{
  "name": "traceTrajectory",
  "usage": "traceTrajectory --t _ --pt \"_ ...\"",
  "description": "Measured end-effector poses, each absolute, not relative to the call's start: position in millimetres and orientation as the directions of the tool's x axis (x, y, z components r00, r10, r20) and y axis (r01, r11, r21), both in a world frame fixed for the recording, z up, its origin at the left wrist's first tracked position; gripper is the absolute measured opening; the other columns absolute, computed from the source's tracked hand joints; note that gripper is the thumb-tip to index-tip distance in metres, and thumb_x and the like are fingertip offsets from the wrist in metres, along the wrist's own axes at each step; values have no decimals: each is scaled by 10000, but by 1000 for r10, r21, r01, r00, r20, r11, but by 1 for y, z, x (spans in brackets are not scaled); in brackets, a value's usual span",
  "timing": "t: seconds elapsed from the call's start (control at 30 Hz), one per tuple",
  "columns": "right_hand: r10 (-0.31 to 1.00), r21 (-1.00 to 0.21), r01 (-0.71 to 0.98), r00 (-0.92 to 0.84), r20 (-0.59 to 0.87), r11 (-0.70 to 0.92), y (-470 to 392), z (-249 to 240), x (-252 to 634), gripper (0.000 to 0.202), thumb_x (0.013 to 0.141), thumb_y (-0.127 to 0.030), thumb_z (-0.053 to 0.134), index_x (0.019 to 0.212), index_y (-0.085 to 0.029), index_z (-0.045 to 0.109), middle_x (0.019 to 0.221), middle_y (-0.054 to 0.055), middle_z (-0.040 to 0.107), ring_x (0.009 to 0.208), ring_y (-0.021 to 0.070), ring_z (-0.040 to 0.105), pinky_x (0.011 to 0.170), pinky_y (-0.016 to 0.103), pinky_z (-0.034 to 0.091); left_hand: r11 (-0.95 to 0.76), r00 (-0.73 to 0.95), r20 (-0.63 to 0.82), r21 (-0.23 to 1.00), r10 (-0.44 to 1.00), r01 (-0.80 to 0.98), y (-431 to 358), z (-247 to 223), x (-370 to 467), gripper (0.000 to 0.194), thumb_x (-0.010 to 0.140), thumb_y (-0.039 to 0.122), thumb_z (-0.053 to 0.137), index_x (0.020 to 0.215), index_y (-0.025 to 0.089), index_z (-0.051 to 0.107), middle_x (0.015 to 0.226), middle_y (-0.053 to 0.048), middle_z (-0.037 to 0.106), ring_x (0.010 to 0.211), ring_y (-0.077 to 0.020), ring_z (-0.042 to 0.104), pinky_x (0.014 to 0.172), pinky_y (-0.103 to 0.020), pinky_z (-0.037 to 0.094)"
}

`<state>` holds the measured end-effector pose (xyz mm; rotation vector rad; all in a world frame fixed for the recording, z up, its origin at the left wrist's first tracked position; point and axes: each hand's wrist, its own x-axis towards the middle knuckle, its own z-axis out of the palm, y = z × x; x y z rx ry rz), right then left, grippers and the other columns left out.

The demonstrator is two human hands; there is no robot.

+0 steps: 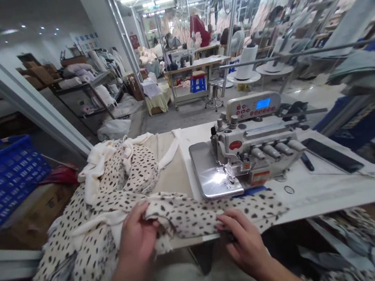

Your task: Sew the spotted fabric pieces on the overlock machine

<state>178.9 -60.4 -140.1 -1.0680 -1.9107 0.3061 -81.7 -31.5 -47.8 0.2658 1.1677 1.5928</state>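
Note:
A long piece of cream fabric with dark spots (188,215) lies along the front edge of the sewing table, in front of the overlock sewing machine (255,144). My left hand (138,232) grips its left part, thumb and fingers closed on a fold. Farther right, my right hand (241,240) pinches the near edge of the same fabric, which runs on past it to the right. The machine's lamp lights its metal plate (207,175); the fabric lies nearer to me than the needle area. More spotted fabric (109,185) with white trim is heaped to the left.
A dark phone (332,155) and a small black ring (289,189) lie on the table's right side. At far left stands a blue plastic basket (6,181). Thread cones (247,63) stand behind the machine. Further back are other worktables, a blue stool (197,82) and people.

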Motion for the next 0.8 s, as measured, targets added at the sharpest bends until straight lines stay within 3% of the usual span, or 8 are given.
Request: traceTrajectory --t 0.1,0.17,0.27,0.33,0.43,0.53,0.63,0.8 --pt "814 -601 563 -271 514 567 -58 -145 186 491 767 -27 521 1205 -221 628 1038 106 646 846 225 686 726 324 594 24 -448 -372 790 813 -613 -35 -35 -86 241 607 143 763 748 153 568 661 42 592 517 -92 521 369 -170 385" --pt "814 -657 493 -226 536 570 -56 -140 184 436 794 -43 529 1167 -233 653 1014 95 662 856 223 685 749 327 588 37 -431 -314 841 846 -540 -37 -32 -75 257 619 181 786 755 160 570 653 42 592 524 -96 522 383 -169 386" --pt "831 -783 284 -120 544 553 -53 -122 173 281 863 -147 620 1123 -247 660 976 75 673 800 202 670 720 315 568 142 -238 -228 933 944 -332 -38 -34 -47 279 678 300 819 734 155 587 625 33 585 524 -88 506 429 -171 396" --pt "876 -866 134 -99 472 482 -50 -109 162 333 825 -254 732 1146 -245 642 997 74 687 749 195 658 661 303 553 167 -51 -177 975 983 -147 -36 -35 -28 268 743 362 792 758 144 637 648 13 614 553 -90 525 492 -183 432" --pt "948 -949 5 -36 315 315 -43 -92 151 388 779 -352 789 1110 -222 633 938 67 713 725 198 662 628 287 539 98 132 -104 994 986 55 -32 -34 -9 299 850 422 684 948 143 723 810 -49 710 709 -155 638 645 -242 521" --pt "979 -982 -9 80 187 188 -34 -81 152 190 857 -376 697 922 -202 654 783 29 693 686 178 633 642 272 519 -104 146 64 953 987 283 -24 -28 -4 308 906 395 605 1088 177 723 1013 -88 733 916 -219 673 822 -323 542" --pt "989 -990 -42 76 130 133 -29 -73 161 211 850 -391 692 826 -185 659 709 5 647 654 159 571 631 262 483 -327 265 219 808 939 490 -9 -21 -6 293 893 313 614 1158 202 671 1127 -96 694 999 -225 635 908 -355 508" --pt "998 -985 -167 38 42 48 -29 -71 170 258 822 -424 716 841 -175 651 658 -17 566 582 129 470 541 246 408 -393 474 139 775 870 495 16 -10 -6 236 868 323 642 1059 193 596 968 -33 651 865 -175 596 805 -297 484"
